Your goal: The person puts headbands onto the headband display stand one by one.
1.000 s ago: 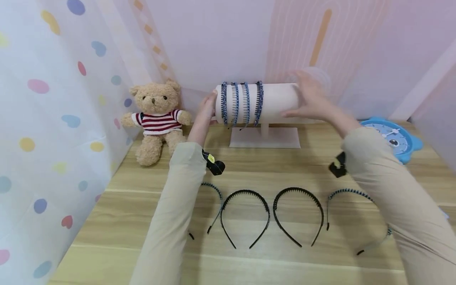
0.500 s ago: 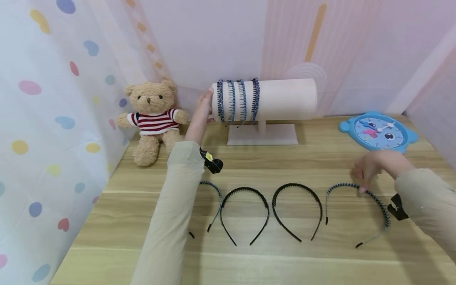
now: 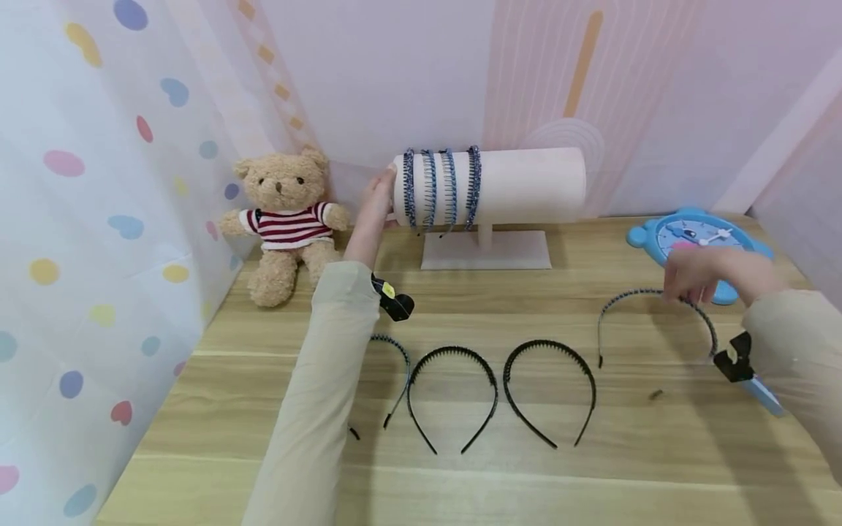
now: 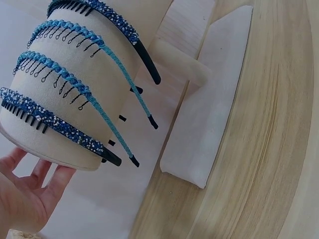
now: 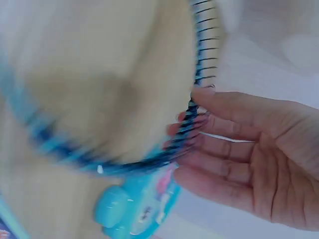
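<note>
Nearer us and right of the roll (image 3: 526, 186), our right grip (image 3: 707, 272) pinched the band (image 5: 139, 166). Our left grip (image 3: 376, 201) lay against its left end, fingers extended. Risk, we judged: a crown-only pinch could let the band twist and snag the hung bands (image 3: 450, 186).

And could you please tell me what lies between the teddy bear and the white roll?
The head view shows the left hand there, touching the white roll.

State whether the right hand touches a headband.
Touching: the right wrist view shows the right hand pinching a blue headband between its digits.
</note>
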Motion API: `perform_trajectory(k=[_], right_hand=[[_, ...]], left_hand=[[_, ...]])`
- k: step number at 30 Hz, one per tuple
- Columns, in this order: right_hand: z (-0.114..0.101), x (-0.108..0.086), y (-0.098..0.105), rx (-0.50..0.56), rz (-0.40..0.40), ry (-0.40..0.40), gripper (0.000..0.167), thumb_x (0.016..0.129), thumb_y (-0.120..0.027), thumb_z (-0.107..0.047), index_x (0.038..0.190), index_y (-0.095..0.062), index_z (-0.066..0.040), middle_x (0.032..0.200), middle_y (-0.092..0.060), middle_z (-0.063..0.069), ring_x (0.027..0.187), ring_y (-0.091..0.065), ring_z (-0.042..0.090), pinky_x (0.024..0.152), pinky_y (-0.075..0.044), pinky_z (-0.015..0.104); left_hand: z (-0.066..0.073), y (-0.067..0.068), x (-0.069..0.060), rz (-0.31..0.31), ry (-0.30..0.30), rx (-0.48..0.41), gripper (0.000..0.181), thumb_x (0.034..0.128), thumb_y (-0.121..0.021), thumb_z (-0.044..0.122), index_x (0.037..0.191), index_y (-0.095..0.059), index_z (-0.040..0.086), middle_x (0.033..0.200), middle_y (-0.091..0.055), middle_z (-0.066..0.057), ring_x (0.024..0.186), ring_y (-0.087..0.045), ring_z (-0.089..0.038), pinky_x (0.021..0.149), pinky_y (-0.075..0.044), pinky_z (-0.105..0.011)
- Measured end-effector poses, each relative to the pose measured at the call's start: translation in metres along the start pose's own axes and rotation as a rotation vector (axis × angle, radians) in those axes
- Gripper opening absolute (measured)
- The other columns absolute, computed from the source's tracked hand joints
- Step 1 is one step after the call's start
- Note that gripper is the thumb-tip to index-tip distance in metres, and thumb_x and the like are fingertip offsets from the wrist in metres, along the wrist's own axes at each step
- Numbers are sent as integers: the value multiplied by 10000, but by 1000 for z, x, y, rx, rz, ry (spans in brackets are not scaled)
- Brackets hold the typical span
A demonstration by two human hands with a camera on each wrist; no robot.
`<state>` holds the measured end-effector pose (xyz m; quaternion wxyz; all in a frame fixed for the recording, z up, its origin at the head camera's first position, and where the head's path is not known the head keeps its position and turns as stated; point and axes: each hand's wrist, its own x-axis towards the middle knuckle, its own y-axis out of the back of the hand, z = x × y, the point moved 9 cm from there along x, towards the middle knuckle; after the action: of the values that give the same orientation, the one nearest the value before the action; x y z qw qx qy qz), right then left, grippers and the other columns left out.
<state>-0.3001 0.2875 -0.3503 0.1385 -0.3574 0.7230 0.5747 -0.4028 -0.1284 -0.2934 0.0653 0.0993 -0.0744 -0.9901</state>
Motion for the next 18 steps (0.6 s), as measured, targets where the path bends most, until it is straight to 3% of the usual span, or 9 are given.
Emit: perform_trajectory(k=[3, 9, 12, 15, 18], right_hand=[[0, -3, 24, 57, 100, 13, 288, 916, -542, -220, 755, -621, 6, 652, -557, -1, 639, -555, 120, 625, -554, 318], [3, -9, 62, 262, 350, -46, 550, 889, -552, -420, 1048, -604, 104, 805, -655, 13, 739, -609, 114, 722, -532, 368], [1, -9, 72, 361, 400, -60, 637, 864, -564, -467, 1154, -561, 101, 834, -679, -30, 756, -629, 68, 846, -492, 470], [-3, -6, 77, 525, 398, -48, 555, 859, -578, -446, 1177, -584, 9, 823, -675, -104, 741, -628, 22, 888, -485, 432], [-11, -4, 83, 770, 414, 1, 234, 872, -584, -365, 986, -665, -177, 760, -666, -159, 703, -624, -16, 777, -534, 258]], left_hand=[[1, 1, 0, 13, -1, -2, 553, 925, -360, 542, 1366, -376, 209, 1328, -475, -65, 1162, -494, -251, 814, -455, -331], [0, 1, 1, 11, -8, -6, 557, 925, -363, 538, 1366, -375, 198, 1326, -476, -74, 1170, -493, -264, 888, -453, -383], [-1, 0, 2, 12, -8, -12, 552, 924, -364, 539, 1358, -386, 198, 1322, -479, -76, 1166, -497, -265, 885, -454, -383], [-1, 0, 3, 16, -8, -17, 549, 924, -363, 540, 1347, -398, 192, 1314, -485, -79, 1157, -501, -266, 857, -458, -365], [-1, -1, 2, 15, -11, -22, 545, 926, -363, 535, 1343, -401, 187, 1308, -488, -81, 1152, -503, -269, 849, -459, -361]])
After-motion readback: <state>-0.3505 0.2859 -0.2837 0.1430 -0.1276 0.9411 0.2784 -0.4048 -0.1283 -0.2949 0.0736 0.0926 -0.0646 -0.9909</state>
